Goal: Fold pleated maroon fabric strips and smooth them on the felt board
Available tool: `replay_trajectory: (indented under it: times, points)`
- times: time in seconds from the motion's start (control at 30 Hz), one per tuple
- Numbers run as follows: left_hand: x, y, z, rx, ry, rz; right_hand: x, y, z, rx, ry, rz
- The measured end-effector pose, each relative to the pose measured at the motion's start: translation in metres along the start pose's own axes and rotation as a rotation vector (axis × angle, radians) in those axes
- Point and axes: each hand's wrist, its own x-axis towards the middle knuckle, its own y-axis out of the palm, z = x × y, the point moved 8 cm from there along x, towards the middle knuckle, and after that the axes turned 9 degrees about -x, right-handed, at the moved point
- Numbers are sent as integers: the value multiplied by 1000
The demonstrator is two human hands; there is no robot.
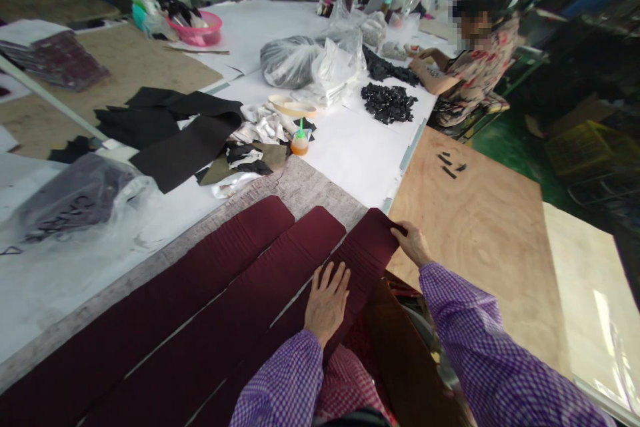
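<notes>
Left hand (pixel 327 303) lies flat, fingers spread, on the maroon strip (pixel 363 255); right hand (pixel 413 243), at two o'clock, pinches its end.

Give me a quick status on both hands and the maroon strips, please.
Left hand flat on the nearest maroon strip. Right hand pinching that strip's far corner. Two more strips alongside, small gaps between. Glue bottle well beyond.

Bright overhead light, warped edges (blurry)
</notes>
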Motion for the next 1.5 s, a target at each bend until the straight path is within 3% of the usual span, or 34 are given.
replay_trajectory:
  times: [0.17, 0.3, 0.4, 0.57, 0.63, 0.93, 1.27, 1.5]
  points:
    - [-1, 0, 0, 5, 4, -6, -11, -7, 66, 138, -145, 38]
    - [-1, 0, 0, 24, 10, 4, -23, 9, 135, 349, -296, 165]
    - [-1, -1, 0, 35, 15, 7, -22, 30, 161, 471, -284, 167]
    - [-1, -1, 0, 41, 20, -2, -15, 86, 159, 528, -216, 243]
    - [-1, -2, 0, 39, 23, -5, -16, 99, 157, 516, -213, 270]
    - [-1, -1, 1, 14, 16, 14, -29, 81, 209, 588, -313, 352]
    - [-2, -1, 3, -3, 11, 9, -16, 113, 152, 298, -316, 309]
    - [-2, 0, 4, -22, 9, 10, -19, 108, 152, 152, -430, 260]
